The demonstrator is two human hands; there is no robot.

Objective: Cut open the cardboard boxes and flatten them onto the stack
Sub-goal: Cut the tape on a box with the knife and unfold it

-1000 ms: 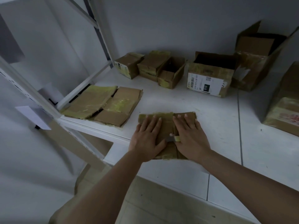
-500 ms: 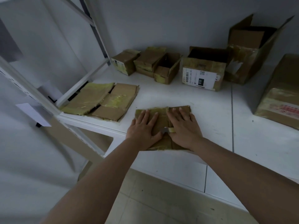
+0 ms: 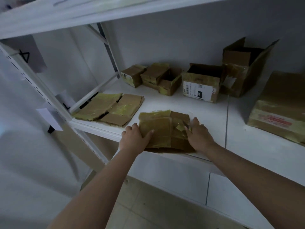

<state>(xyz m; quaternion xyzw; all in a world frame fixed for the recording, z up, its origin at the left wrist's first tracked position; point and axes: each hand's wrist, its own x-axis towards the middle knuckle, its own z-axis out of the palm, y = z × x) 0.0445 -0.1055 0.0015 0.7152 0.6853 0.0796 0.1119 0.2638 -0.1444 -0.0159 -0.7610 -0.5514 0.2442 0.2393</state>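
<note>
Shelving, white metal: the upright post at far left carries paper tags, with a shelf board running rightward from it and another shelf overhead.

Stack of flattened boxes: brown cardboard with yellowish tape, lying flat at the left end of the shelf board, just beside the post.

Left hand: gripping the near left edge of the flattened box, thumb lying on top, other fingers wrapped at or under the edge.

Flattened box: taped brown cardboard, lying at the front edge of the shelf board, its near edge slightly overhanging. It sits just right of the stack, apart from it.

Right hand: at the right edge of the flattened box, touching it. The hand is motion-blurred; a thin dark blade-like item shows near the thumb, but whether the fingers close on it cannot be told.

Small boxes: a cluster of three at the back of the shelf, one with its top open.

Labelled box: open-topped, with a white shipping label on its front face, right of the cluster.

Tall open box: flaps raised, behind and right of the labelled box, against the wall.

Large box: at far right, red print on its taped side, partly cut off by the frame edge.
</note>
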